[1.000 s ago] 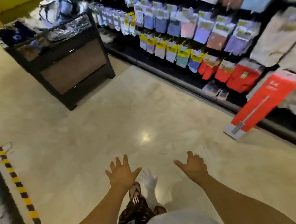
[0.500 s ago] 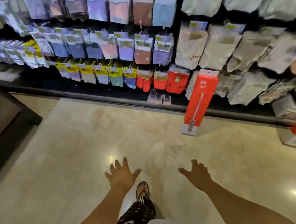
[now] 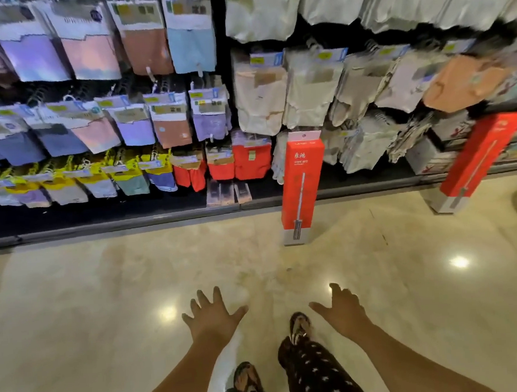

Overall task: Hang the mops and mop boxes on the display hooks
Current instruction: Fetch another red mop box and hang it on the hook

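Observation:
A tall red mop box (image 3: 303, 187) with a white top and grey base stands upright on the floor, leaning against the display rack. A second red mop box (image 3: 480, 161) leans tilted at the far right. My left hand (image 3: 211, 318) and my right hand (image 3: 342, 309) hover low over the floor, fingers spread, holding nothing, well short of both boxes.
The display rack (image 3: 118, 224) carries several rows of hanging packaged garments on hooks. Its dark base ledge runs along the glossy beige floor (image 3: 77, 310). My feet and patterned trousers (image 3: 314, 369) show at the bottom.
The view has swung right and closer to the rack: the red mop box now stands nearer ahead, and a second box shows fully at the right. Both hands stay open.

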Demonstrator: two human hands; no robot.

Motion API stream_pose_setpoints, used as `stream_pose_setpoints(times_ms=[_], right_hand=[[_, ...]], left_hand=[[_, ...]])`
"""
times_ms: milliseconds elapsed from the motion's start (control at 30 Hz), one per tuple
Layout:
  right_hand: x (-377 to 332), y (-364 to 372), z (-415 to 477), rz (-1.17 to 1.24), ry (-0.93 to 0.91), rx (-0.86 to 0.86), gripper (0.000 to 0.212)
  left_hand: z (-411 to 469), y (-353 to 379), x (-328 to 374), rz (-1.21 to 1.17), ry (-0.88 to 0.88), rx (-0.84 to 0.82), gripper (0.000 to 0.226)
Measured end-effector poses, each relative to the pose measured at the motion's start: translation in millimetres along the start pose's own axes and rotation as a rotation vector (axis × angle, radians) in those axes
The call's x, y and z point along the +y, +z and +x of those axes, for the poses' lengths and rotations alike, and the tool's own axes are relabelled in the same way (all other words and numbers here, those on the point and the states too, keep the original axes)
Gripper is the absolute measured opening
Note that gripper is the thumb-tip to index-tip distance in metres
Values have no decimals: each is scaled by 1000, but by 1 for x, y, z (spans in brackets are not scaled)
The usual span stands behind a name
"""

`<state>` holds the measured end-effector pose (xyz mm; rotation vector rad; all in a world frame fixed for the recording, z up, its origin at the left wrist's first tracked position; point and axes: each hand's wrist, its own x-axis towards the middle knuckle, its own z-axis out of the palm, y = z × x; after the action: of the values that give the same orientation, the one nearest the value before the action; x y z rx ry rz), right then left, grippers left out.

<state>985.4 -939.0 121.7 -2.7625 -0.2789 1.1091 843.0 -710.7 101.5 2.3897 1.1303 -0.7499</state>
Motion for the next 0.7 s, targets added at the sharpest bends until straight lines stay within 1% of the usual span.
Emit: stream_pose_setpoints(times_ms=[133,233,333,400,533,700], right_hand=[[39,-31,40,-39,97,11,85],[50,-59,91,-78,80,11,84],[43,-99,159,0,58,15,84],[34,-132,205,79,39,20,84],[26,-203,273,232,-18,8,86],[26,-272,347,437,-12,5,87]], left_hand=[[40,-9,51,34,48,-19,99],[80,-18,86,73,48,-16,99],[133,-37,126,73,-7,-7,101],[167,-52,160,14,-50,-5,101],[212,-79,234,-124,-73,-7,99],[253,-104,331,-369,10,16,99]])
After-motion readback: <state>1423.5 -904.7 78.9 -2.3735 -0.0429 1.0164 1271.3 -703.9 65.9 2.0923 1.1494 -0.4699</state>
